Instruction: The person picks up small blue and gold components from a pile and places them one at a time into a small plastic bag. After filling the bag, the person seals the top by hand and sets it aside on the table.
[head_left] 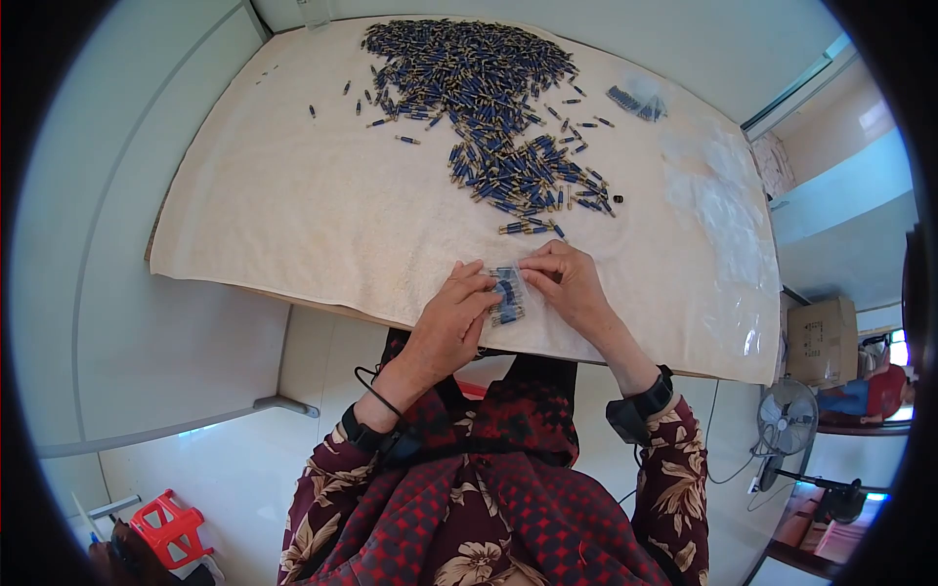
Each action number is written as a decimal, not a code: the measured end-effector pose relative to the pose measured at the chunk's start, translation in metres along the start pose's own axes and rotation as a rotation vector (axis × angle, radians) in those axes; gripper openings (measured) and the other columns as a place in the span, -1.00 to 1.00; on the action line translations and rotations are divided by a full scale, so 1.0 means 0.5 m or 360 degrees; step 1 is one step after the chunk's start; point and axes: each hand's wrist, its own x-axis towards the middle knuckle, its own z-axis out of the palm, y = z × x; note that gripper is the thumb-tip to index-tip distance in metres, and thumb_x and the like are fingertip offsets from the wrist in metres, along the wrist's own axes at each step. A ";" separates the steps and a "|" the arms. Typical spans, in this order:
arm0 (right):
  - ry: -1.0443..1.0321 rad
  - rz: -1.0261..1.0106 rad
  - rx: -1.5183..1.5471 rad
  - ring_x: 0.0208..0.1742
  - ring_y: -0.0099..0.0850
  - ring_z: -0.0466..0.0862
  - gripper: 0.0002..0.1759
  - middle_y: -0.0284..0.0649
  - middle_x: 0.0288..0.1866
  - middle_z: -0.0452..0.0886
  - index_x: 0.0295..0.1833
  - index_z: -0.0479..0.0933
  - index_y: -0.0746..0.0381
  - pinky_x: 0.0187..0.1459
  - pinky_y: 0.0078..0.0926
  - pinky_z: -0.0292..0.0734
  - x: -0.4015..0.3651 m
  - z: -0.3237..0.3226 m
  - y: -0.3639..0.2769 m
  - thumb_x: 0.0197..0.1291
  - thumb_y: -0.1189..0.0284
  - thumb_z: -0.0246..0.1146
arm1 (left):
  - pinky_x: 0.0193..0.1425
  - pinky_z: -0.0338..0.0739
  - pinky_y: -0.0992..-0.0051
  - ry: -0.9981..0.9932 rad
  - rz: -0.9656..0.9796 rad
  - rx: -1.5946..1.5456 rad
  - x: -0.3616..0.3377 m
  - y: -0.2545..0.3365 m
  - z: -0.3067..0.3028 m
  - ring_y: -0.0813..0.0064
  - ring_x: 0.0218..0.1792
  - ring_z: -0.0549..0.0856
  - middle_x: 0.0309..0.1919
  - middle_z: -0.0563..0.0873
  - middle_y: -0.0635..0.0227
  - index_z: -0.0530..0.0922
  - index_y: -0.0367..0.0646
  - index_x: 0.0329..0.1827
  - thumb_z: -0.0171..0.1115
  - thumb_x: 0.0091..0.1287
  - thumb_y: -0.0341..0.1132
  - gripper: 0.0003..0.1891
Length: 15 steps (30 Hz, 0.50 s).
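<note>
A small clear plastic bag (509,311) with several blue-and-brass cylindrical pieces inside lies near the table's front edge. My left hand (452,314) comes at it from the left, its bent fingers pressing on the bag and the pieces in it. At the bag's upper right, my right hand (570,280) pinches the clear plastic edge between thumb and forefinger. Just beyond my hands, a few loose blue-and-brass pieces (528,228) lie on the cloth, at the near end of a large pile (469,78) of the same pieces.
A cream cloth (322,215) covers the table. Flat clear bags (718,210) are spread along its right side, and a filled bag (640,101) lies at the back right. Beyond the table are a fan (787,415), a cardboard box (821,342), a red stool (168,527) and a person (884,393).
</note>
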 end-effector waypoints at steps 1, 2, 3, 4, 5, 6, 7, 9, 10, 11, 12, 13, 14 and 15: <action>0.0028 -0.0035 -0.0012 -0.41 -0.62 0.49 -0.86 -0.31 -0.37 0.58 -0.17 0.67 0.31 -0.36 -0.66 0.40 -0.001 0.003 0.001 0.12 0.62 0.31 | 0.43 0.24 0.06 0.0004 0.0002 0.0003 0.000 -0.001 -0.001 -0.01 0.24 0.45 0.02 0.55 0.10 0.58 -0.25 -0.11 0.16 0.10 -0.66 -0.72; 0.0027 -0.0039 -0.0013 -0.41 -0.62 0.49 -0.86 -0.31 -0.37 0.58 -0.17 0.67 0.31 -0.36 -0.66 0.40 -0.001 0.003 0.001 0.12 0.62 0.31 | 0.41 0.27 0.09 0.0031 -0.0004 -0.0010 0.001 0.000 -0.001 0.02 0.24 0.47 0.01 0.57 0.12 0.58 -0.24 -0.11 0.16 0.09 -0.67 -0.71; 0.0038 -0.0041 -0.0042 -0.40 -0.62 0.49 -0.84 -0.31 -0.36 0.58 -0.15 0.67 0.31 -0.35 -0.66 0.41 -0.002 0.002 0.001 0.13 0.62 0.29 | 0.38 0.30 0.13 0.0057 -0.0010 -0.0024 0.002 0.002 -0.002 0.04 0.23 0.48 0.00 0.58 0.13 0.59 -0.23 -0.12 0.15 0.09 -0.68 -0.70; 0.0049 -0.0042 -0.0070 -0.39 -0.62 0.50 -0.83 -0.30 -0.35 0.58 -0.13 0.66 0.31 -0.34 -0.67 0.41 -0.004 0.002 0.002 0.15 0.62 0.28 | 0.36 0.33 0.16 0.0081 -0.0017 -0.0039 0.003 0.003 -0.002 0.07 0.23 0.49 -0.01 0.60 0.15 0.60 -0.22 -0.12 0.15 0.08 -0.70 -0.69; 0.0062 -0.0042 -0.0099 -0.38 -0.63 0.50 -0.82 -0.30 -0.34 0.59 -0.11 0.66 0.31 -0.33 -0.67 0.41 -0.005 0.001 0.003 0.17 0.63 0.27 | 0.36 0.33 0.16 0.0080 -0.0014 -0.0040 0.004 0.004 -0.003 0.07 0.23 0.49 -0.01 0.60 0.15 0.60 -0.22 -0.12 0.15 0.08 -0.70 -0.69; 0.0066 -0.0040 -0.0100 -0.38 -0.63 0.50 -0.82 -0.30 -0.34 0.59 -0.11 0.66 0.31 -0.33 -0.67 0.41 -0.007 0.002 0.004 0.17 0.63 0.27 | 0.32 0.36 0.19 0.0154 -0.0085 -0.0066 0.008 0.006 -0.005 0.08 0.20 0.51 -0.01 0.60 0.15 0.60 -0.22 -0.11 0.14 0.09 -0.69 -0.69; 0.0078 0.0000 -0.0027 -0.37 -0.63 0.50 -0.82 -0.29 -0.33 0.59 -0.09 0.66 0.32 -0.33 -0.67 0.42 -0.008 0.005 0.006 0.17 0.63 0.26 | 0.28 0.39 0.21 0.0229 -0.0155 -0.0092 0.012 0.007 -0.007 0.09 0.17 0.52 -0.02 0.60 0.14 0.59 -0.22 -0.10 0.14 0.09 -0.69 -0.68; 0.0096 0.0078 0.0117 -0.35 -0.63 0.51 -0.81 -0.28 -0.31 0.60 -0.07 0.65 0.34 -0.32 -0.67 0.42 -0.009 0.006 0.005 0.19 0.62 0.25 | 0.24 0.41 0.23 0.0307 -0.0225 -0.0120 0.021 0.005 -0.010 0.11 0.14 0.54 -0.02 0.60 0.14 0.59 -0.22 -0.10 0.13 0.10 -0.69 -0.68; 0.0097 0.0075 0.0114 -0.35 -0.63 0.51 -0.81 -0.28 -0.31 0.60 -0.07 0.65 0.34 -0.32 -0.67 0.42 -0.010 0.004 0.004 0.19 0.62 0.25 | 0.21 0.42 0.25 0.0287 -0.0185 -0.0046 0.028 0.001 -0.013 0.12 0.11 0.55 -0.02 0.61 0.15 0.59 -0.21 -0.08 0.13 0.10 -0.67 -0.68; 0.0103 0.0057 0.0090 -0.36 -0.63 0.51 -0.83 -0.28 -0.32 0.61 -0.09 0.64 0.35 -0.32 -0.67 0.42 -0.011 0.001 0.001 0.20 0.61 0.24 | 0.19 0.43 0.26 0.0268 -0.0144 0.0029 0.035 -0.003 -0.016 0.13 0.08 0.55 -0.02 0.61 0.15 0.58 -0.20 -0.07 0.13 0.11 -0.66 -0.68; 0.0113 0.0038 0.0067 -0.36 -0.63 0.51 -0.84 -0.29 -0.33 0.62 -0.10 0.64 0.36 -0.33 -0.68 0.42 -0.012 -0.001 -0.003 0.22 0.59 0.24 | 0.16 0.44 0.28 0.0247 -0.0100 0.0105 0.043 -0.006 -0.018 0.14 0.06 0.56 -0.03 0.61 0.15 0.58 -0.20 -0.05 0.13 0.11 -0.65 -0.67; 0.0124 0.0020 0.0045 -0.37 -0.64 0.52 -0.85 -0.29 -0.34 0.63 -0.12 0.63 0.38 -0.34 -0.68 0.42 -0.014 -0.002 -0.007 0.23 0.58 0.23 | 0.16 0.44 0.28 0.0246 -0.0093 0.0106 0.050 -0.006 -0.020 0.14 0.06 0.56 -0.03 0.61 0.15 0.58 -0.20 -0.05 0.13 0.11 -0.65 -0.67; 0.0131 0.0018 0.0043 -0.37 -0.64 0.52 -0.85 -0.29 -0.34 0.63 -0.12 0.63 0.38 -0.34 -0.68 0.42 -0.018 -0.008 -0.012 0.23 0.58 0.23 | 0.14 0.44 0.29 0.0201 -0.0085 0.0144 0.057 -0.005 -0.019 0.14 0.04 0.56 -0.03 0.61 0.16 0.58 -0.19 -0.04 0.14 0.11 -0.64 -0.66; 0.0114 0.0133 0.0038 -0.39 -0.63 0.51 -0.86 -0.30 -0.36 0.63 -0.16 0.63 0.37 -0.35 -0.67 0.41 -0.025 -0.017 -0.016 0.23 0.53 0.25 | 0.12 0.44 0.29 0.0157 -0.0078 0.0181 0.065 -0.003 -0.018 0.14 0.03 0.55 -0.03 0.62 0.17 0.58 -0.19 -0.02 0.15 0.11 -0.62 -0.66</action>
